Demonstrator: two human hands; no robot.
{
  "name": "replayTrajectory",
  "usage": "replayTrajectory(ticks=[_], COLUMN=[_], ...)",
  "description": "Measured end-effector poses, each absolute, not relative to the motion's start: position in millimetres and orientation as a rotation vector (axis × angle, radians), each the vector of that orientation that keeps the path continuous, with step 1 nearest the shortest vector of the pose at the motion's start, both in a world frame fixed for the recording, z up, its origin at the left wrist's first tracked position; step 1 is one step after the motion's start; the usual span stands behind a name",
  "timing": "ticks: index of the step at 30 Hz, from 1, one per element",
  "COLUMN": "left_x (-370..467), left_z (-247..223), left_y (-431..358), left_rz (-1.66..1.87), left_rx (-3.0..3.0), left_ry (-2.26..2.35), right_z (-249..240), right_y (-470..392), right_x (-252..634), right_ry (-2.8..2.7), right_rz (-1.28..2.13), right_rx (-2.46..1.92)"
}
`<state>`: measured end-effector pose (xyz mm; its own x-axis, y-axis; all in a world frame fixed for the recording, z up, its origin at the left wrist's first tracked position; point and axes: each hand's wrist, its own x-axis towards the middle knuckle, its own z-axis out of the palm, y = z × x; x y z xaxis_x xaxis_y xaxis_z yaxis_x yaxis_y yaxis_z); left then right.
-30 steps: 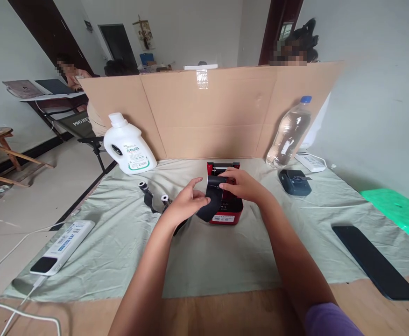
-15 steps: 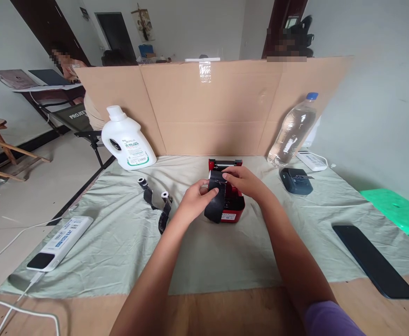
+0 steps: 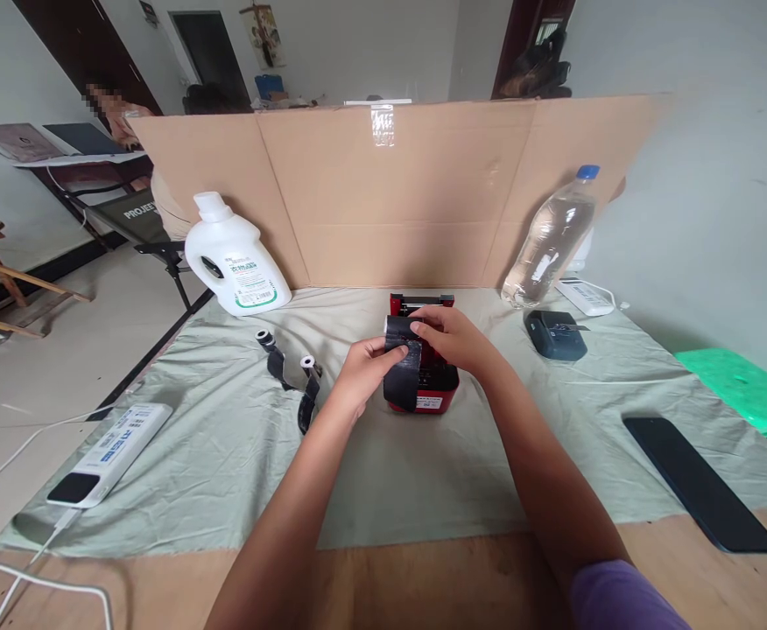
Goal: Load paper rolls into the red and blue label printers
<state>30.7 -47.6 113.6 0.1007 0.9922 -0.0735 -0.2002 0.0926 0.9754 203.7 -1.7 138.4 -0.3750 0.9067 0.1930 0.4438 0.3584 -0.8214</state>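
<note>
A roll of black ribbon (image 3: 401, 376) hangs unrolled in front of a red and black device (image 3: 441, 391) at the middle of the cloth. My left hand (image 3: 371, 366) pinches the ribbon's left side, thumb on its front face. At the upper right of the roll, my right hand (image 3: 454, 337) closes its fingers on the ribbon. The device's raised red and black part (image 3: 421, 301) shows behind the hands; its inside is mostly hidden. Left of my left hand lie two small rolls joined by black ribbon (image 3: 276, 363).
A white jug (image 3: 239, 254) and a clear bottle (image 3: 551, 241) stand before a cardboard panel (image 3: 397, 192). On the right are a dark box (image 3: 556, 336) and a black phone (image 3: 702, 483). A white power bank (image 3: 111, 455) with a cable lies left.
The ribbon roll has shifted slightly left and up in my hands, and its upper part lies flatter. The camera view has moved slightly.
</note>
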Motion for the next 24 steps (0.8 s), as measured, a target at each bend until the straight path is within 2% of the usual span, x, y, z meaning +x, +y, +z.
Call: replayTrajectory(ticks=[7,15,19,24], left_x=[33,28,28,28], left_z=[109,100,104,110], left_y=[-47,-42,-43,-47], left_rz=[1.292,1.354,1.409,1.412], left_rx=[1.087,1.319,1.363,1.377], left_ry=[0.99,1.171,1.283,1.167], right_z=[143,150,153,156], right_y=[-7,-14,-15,-17], right_x=[200,200,203,204], right_ry=[-2.002,-2.042,-2.028,-2.039], right_rz=[0.839,0.81,0.871,0.955], right_rx=[-1.164,-1.169,-1.159,-1.126])
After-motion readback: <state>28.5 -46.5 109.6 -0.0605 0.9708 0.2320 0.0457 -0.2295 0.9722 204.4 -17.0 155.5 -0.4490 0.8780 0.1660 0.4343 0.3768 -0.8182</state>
